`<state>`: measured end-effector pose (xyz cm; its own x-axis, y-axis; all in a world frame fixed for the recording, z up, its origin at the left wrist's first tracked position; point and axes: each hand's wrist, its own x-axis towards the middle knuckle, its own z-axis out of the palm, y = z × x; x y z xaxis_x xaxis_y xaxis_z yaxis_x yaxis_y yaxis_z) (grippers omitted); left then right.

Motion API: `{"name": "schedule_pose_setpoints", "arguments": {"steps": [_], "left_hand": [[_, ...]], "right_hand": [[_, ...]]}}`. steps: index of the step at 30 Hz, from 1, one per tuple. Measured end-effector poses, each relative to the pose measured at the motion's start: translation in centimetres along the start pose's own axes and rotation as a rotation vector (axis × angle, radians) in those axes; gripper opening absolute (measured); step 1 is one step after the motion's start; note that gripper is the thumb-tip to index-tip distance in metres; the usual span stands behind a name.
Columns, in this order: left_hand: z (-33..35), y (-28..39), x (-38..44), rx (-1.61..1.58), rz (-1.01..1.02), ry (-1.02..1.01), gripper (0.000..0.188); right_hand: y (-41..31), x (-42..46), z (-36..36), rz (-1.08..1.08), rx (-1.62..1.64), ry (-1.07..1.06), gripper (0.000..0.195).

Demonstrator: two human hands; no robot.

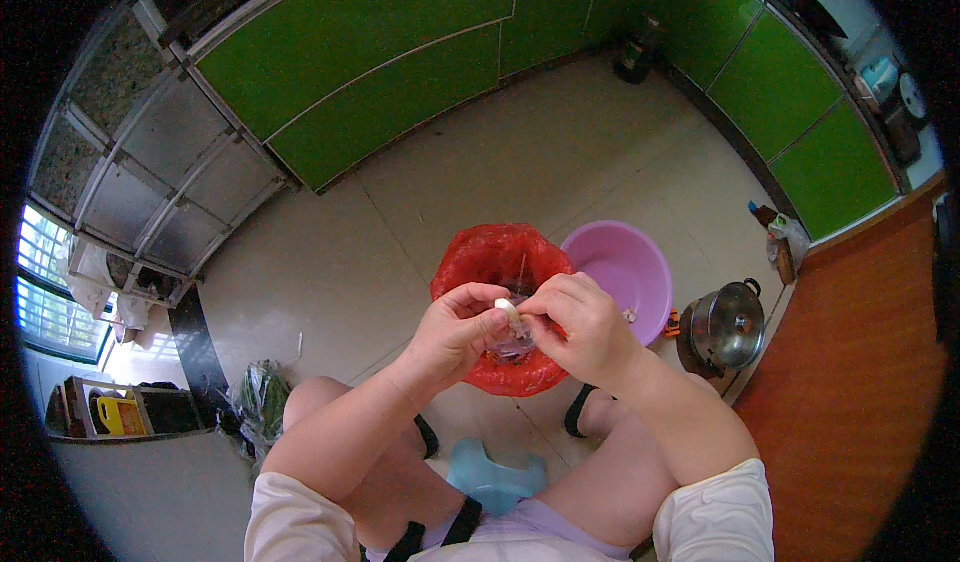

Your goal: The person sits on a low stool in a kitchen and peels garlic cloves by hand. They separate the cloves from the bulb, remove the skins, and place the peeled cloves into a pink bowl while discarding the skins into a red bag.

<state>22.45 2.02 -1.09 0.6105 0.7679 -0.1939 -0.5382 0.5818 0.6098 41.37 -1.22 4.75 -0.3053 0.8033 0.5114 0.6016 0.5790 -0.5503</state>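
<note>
Between the thumb and fingers of my left hand [456,331] is a small whitish piece that looks like a garlic clove [507,308]. My right hand [589,323] pinches at its right side, where thin papery skin seems to hang; my fingers partly hide this spot. Both hands are above a bin lined with a red plastic bag [517,383], which has some clear plastic and dark scraps inside. Just right of the bin stands a round pink-purple plastic basin [637,265]. A few small pale pieces [629,314] lie in it, near my right wrist.
A lidded steel pot [724,329] stands right of the basin, beside a small orange object [673,323]. A blue plastic stool [496,478] shows between my legs. Bagged green vegetables [262,393] lie at left. Green cabinets [390,74] and a brown wooden panel [847,352] border the tiled floor.
</note>
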Motion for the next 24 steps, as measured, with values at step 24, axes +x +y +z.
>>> {"name": "schedule_pose_setpoints", "arguments": {"steps": [24], "left_hand": [[0.6,0.2,-0.4,0.112,-0.119,-0.069,0.035]], "right_hand": [[1.3,0.5,-0.6,-0.015,-0.129,0.130,0.018]]}}
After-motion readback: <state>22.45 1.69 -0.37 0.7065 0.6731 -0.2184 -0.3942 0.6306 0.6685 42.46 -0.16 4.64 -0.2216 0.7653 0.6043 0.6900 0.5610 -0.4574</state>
